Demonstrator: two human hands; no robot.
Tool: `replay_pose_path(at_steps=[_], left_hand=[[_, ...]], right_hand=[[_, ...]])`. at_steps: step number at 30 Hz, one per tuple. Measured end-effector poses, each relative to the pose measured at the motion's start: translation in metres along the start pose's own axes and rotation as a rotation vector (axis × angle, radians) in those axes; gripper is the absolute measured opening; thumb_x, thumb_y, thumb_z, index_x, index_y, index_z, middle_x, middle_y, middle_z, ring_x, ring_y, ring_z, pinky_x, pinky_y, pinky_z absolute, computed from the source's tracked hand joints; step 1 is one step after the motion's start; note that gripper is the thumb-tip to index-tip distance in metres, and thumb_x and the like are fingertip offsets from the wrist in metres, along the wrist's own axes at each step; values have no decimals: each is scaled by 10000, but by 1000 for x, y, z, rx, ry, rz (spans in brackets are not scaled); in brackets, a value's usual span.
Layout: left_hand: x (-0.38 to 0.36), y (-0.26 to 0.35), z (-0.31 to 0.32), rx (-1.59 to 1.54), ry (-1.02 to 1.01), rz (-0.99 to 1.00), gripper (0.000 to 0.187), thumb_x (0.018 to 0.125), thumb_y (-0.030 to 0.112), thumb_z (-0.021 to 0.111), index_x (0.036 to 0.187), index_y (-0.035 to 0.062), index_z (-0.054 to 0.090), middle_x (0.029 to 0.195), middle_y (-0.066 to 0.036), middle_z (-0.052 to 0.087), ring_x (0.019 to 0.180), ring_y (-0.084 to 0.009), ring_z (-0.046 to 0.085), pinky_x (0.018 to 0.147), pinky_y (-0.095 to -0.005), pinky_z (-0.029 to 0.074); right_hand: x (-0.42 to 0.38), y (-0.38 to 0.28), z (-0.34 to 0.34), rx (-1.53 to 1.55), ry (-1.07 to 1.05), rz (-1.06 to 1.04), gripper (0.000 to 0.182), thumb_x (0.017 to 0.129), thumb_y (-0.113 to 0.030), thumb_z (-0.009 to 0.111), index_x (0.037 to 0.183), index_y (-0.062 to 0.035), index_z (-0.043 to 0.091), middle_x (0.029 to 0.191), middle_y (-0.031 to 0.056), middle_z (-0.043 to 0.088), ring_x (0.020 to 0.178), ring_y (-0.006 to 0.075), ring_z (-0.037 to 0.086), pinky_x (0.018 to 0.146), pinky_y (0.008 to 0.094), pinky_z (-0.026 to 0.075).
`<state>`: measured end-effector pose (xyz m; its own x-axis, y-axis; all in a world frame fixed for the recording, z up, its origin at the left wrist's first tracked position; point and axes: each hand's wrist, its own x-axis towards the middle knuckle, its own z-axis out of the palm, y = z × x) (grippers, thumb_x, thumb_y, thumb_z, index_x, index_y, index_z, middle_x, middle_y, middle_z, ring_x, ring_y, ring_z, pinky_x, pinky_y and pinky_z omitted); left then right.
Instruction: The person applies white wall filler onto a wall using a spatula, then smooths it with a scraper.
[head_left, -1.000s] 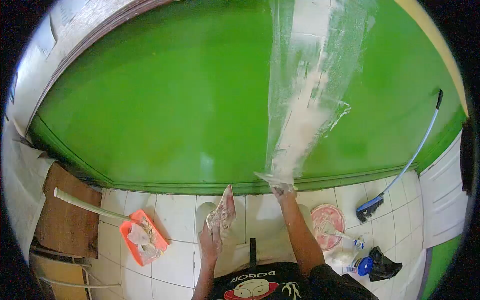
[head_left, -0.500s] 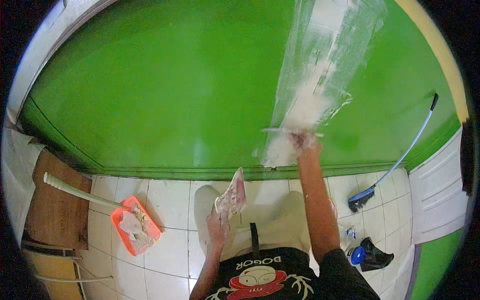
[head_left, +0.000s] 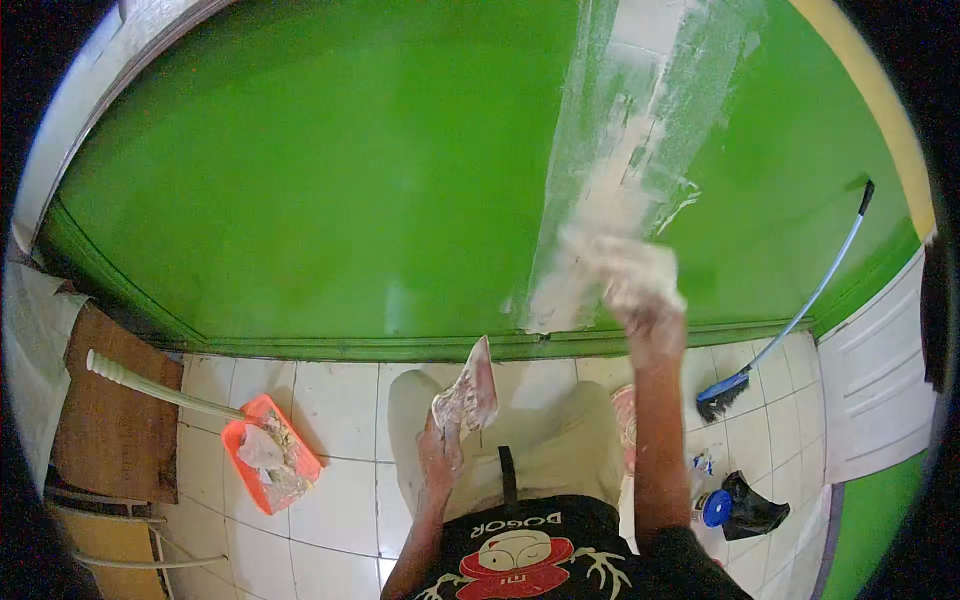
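My left hand (head_left: pixel 440 455) is closed round the lower end of a putty-smeared scraper (head_left: pixel 470 392), its pointed tip up, in front of my left knee. My right hand (head_left: pixel 655 318), blurred by motion, grips a putty knife (head_left: pixel 640 270) whose broad face is coated in pale putty. That blade overlaps the lower part of a whitish putty strip (head_left: pixel 612 195) running down the green wall (head_left: pixel 350 180). The strip is thick and pale along its middle, with thin streaks spread at both sides.
An orange dustpan (head_left: pixel 255 470) with debris and a long pale handle lies on the tiled floor (head_left: pixel 340 500) at left. A blue-handled broom (head_left: pixel 800 320) leans on the wall at right. Near my right side are a blue-lidded jar (head_left: pixel 715 508) and a black plastic bag (head_left: pixel 755 508).
My right hand has moved slightly right and down, and the putty knife has turned from edge-on to show its broad face. My left hand stays nearly in place.
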<state>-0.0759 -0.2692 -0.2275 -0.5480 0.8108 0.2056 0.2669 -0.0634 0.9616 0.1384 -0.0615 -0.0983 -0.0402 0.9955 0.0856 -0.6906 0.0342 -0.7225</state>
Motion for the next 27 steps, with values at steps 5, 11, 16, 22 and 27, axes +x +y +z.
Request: replay_pose_path(at_steps=[5,11,16,22,27], left_hand=[[0,10,-9,75,-2,-75,321,972,183,461,1190,-36,547,1124,-174,622,1024,-274,583,915,-343,429],[-5,14,-19,120,54,-62,395,970,259,479,1214,-50,510,1043,-242,637,964,-361,627,840,-389,471],[-11,19,-19,152,135,-109,364,958,228,482,1182,-53,539,1091,-213,632,994,-327,607,851,-373,459],[-13,1,-23,182,80,-142,371,967,225,484,1215,-51,501,1071,-250,623,986,-368,610,852,-398,460],[-11,-3,-24,234,48,41,364,964,229,489,1215,-33,506,1057,-237,632,967,-375,616,832,-399,465]], right_hand=[[-14,151,-131,-318,402,265,263,841,-88,528,1075,31,546,941,167,645,719,315,671,602,441,606],[41,245,-187,-314,499,320,375,889,-283,536,1222,-117,491,1155,177,589,910,394,634,690,576,568],[49,245,-189,118,481,337,282,918,-200,481,1190,-125,496,1093,144,606,825,361,653,622,530,598],[71,237,-180,78,504,286,366,918,-317,478,1134,-22,495,1079,180,554,878,388,606,703,624,557],[67,190,-137,-169,442,189,274,895,-158,515,1048,66,476,1025,188,544,837,372,616,697,536,601]])
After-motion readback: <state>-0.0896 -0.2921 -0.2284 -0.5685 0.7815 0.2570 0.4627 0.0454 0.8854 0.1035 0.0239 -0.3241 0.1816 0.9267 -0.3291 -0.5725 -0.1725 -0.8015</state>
